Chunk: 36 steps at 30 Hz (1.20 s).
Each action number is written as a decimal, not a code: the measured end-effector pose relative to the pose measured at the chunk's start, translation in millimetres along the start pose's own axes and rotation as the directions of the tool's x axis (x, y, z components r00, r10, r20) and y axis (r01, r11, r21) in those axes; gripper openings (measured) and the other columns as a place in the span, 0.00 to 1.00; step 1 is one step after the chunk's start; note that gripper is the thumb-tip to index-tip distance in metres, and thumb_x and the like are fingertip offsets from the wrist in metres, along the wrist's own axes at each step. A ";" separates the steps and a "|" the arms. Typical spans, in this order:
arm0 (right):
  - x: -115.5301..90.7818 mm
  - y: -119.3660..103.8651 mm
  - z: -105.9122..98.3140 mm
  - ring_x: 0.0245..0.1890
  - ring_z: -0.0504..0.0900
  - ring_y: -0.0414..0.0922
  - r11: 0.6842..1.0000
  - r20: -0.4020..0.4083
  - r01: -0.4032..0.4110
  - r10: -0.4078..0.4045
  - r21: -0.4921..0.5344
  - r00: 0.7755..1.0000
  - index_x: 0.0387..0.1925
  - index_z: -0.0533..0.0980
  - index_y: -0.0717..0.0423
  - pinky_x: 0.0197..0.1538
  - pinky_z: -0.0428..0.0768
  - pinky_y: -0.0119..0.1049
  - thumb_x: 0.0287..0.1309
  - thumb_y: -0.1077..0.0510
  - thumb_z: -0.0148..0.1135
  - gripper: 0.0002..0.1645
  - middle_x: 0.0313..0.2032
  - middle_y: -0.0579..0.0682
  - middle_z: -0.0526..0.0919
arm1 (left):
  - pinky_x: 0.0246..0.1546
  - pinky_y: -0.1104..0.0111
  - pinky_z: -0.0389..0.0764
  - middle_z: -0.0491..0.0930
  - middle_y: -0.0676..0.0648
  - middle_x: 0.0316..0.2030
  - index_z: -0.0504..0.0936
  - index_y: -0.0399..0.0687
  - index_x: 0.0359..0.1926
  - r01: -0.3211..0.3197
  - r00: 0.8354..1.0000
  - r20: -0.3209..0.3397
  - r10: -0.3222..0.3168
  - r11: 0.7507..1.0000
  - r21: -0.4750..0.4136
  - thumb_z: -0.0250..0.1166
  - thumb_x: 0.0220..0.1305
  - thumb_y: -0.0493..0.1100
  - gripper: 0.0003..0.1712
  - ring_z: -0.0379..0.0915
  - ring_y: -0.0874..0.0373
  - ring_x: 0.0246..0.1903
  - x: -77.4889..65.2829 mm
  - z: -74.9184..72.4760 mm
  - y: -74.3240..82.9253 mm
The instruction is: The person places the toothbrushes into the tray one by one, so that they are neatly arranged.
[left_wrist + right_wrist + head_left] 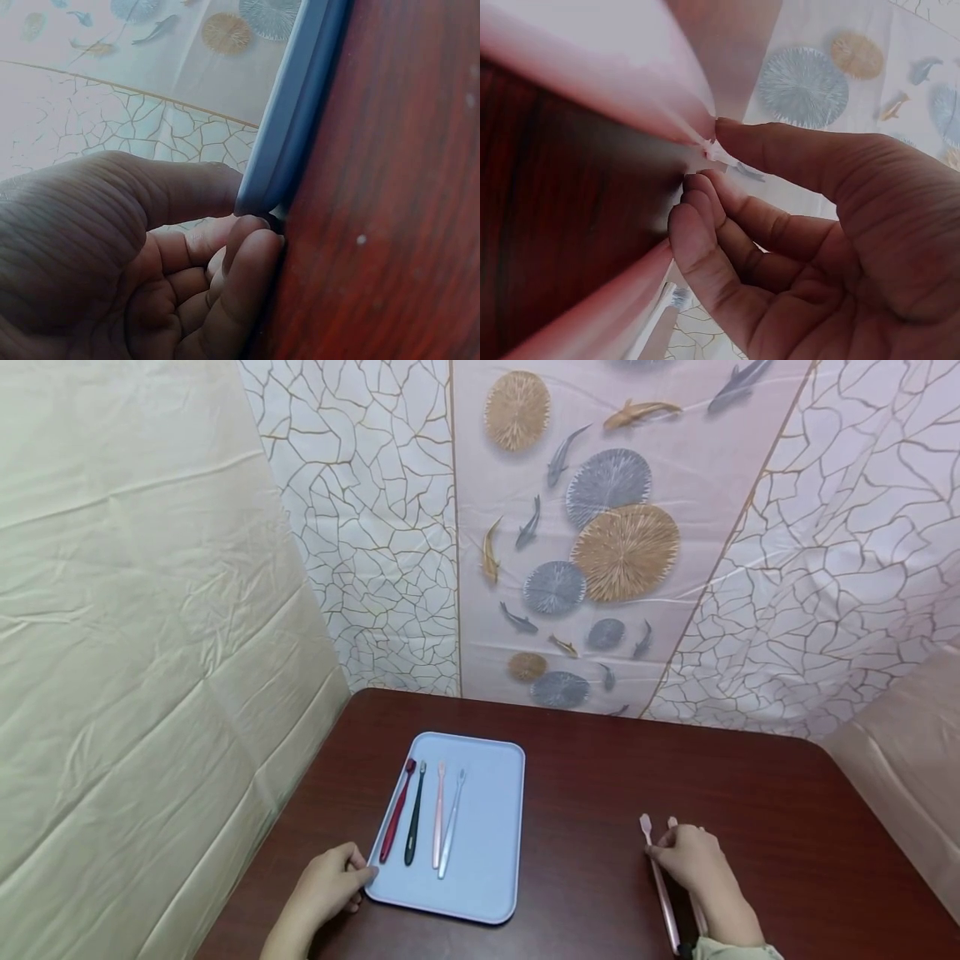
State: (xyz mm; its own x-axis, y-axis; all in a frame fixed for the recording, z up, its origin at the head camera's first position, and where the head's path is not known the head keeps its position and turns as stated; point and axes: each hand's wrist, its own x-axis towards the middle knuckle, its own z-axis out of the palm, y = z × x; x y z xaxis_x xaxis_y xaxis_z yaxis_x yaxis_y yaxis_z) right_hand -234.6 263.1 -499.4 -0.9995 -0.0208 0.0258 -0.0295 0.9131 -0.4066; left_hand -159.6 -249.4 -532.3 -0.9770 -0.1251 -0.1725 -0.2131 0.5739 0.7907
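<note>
Your left hand (pixel 327 883) pinches the near-left corner of the smooth, round-cornered blue tray (pixel 489 827); four slim toothbrushes (pixel 438 822) lie toward its left edge. Broad dark wood table (pixel 581 827) separates it from your right hand (pixel 696 858): thumb against a glossy pink toothbrush (pixel 667 910), grip cannot be told; a second pink toothbrush (pixel 699 917) alongside.

I record a dark red-brown wood-grained tabletop (pixel 585 760), smooth with a low sheen. The pale blue rectangular plastic-looking tray (pixel 491 827) appears smooth and matt to me. The slim pink plastic-looking toothbrush (pixel 663 895) at right is glossy. The cream cloth covering (pixel 150 652) at left looks wrinkled, faintly lustrous; the white-and-gold crackle-patterned cloth backdrop (pixel 375 527), creased, softly shiny.
</note>
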 end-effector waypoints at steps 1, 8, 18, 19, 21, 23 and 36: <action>0.0 0.2 0.6 0.28 0.80 0.52 1.000 0.001 0.006 -0.006 -0.003 1.000 0.20 0.81 0.50 0.34 0.78 0.52 0.50 0.52 0.72 0.10 0.25 0.49 0.82 | 0.15 0.66 0.79 0.74 0.49 0.15 0.74 0.44 0.27 -0.002 1.000 0.000 0.002 1.000 0.003 0.71 0.58 0.41 0.13 0.74 0.57 0.14 0.4 0.2 -0.3; -1.0 -2.0 1.8 0.43 0.80 0.73 0.998 0.041 0.040 -0.038 -0.041 0.998 0.19 0.82 0.52 0.48 0.77 0.65 0.49 0.52 0.74 0.12 0.30 0.57 0.86 | 0.15 0.66 0.79 0.75 0.48 0.16 0.74 0.43 0.27 0.005 1.000 -0.001 -0.005 1.000 0.006 0.71 0.58 0.41 0.13 0.74 0.57 0.14 1.3 1.1 -1.4; -1.8 -8.7 0.3 0.42 0.82 0.68 0.998 0.082 0.018 -0.014 -0.052 0.997 0.19 0.81 0.55 0.54 0.73 0.68 0.49 0.56 0.71 0.10 0.35 0.64 0.86 | 0.16 0.65 0.79 0.75 0.48 0.16 0.74 0.43 0.27 0.008 1.000 -0.004 -0.008 1.000 0.004 0.71 0.58 0.41 0.12 0.75 0.57 0.14 1.2 1.3 -1.0; -1.7 -9.4 0.4 0.41 0.83 0.67 0.998 0.080 0.019 -0.015 -0.053 0.997 0.19 0.81 0.55 0.53 0.74 0.68 0.48 0.56 0.71 0.10 0.36 0.65 0.86 | 0.16 0.65 0.79 0.75 0.48 0.16 0.74 0.43 0.27 0.009 1.000 -0.003 -0.009 1.000 0.000 0.71 0.58 0.41 0.12 0.75 0.57 0.14 1.1 1.3 -1.2; -1.7 -10.3 1.2 0.42 0.82 0.69 0.998 0.073 0.022 -0.018 -0.055 0.997 0.18 0.81 0.55 0.53 0.73 0.69 0.47 0.56 0.71 0.09 0.39 0.70 0.84 | 0.16 0.65 0.79 0.75 0.48 0.16 0.74 0.43 0.27 0.007 1.000 -0.001 -0.007 1.000 -0.003 0.71 0.58 0.41 0.12 0.75 0.57 0.14 0.8 1.3 -1.4; -1.7 -11.0 1.9 0.43 0.82 0.70 0.998 0.063 0.028 -0.024 -0.056 0.998 0.18 0.81 0.55 0.58 0.69 0.70 0.46 0.56 0.71 0.09 0.42 0.74 0.83 | 0.16 0.65 0.79 0.75 0.48 0.16 0.74 0.43 0.27 0.007 1.000 0.001 -0.007 1.000 -0.003 0.71 0.58 0.41 0.12 0.75 0.57 0.14 0.9 1.3 -1.9; -0.3 -26.6 -0.5 0.22 0.75 0.47 1.000 -0.004 0.020 -0.020 -0.024 1.000 0.17 0.79 0.50 0.32 0.77 0.49 0.44 0.54 0.69 0.08 0.17 0.42 0.77 | 0.15 0.66 0.78 0.75 0.49 0.16 0.74 0.43 0.28 -0.007 1.000 -0.001 0.007 1.000 0.010 0.70 0.58 0.42 0.12 0.75 0.57 0.14 0.6 -0.2 -2.6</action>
State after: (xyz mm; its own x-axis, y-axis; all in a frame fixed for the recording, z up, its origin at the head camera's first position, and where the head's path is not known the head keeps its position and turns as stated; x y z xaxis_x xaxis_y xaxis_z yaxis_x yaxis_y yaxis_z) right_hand -233.5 239.0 -488.0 -0.9986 -0.0375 0.0380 -0.0492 0.9218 -0.3845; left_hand -159.7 -251.2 -534.3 -0.9785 -0.1222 -0.1660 -0.2061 0.5830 0.7859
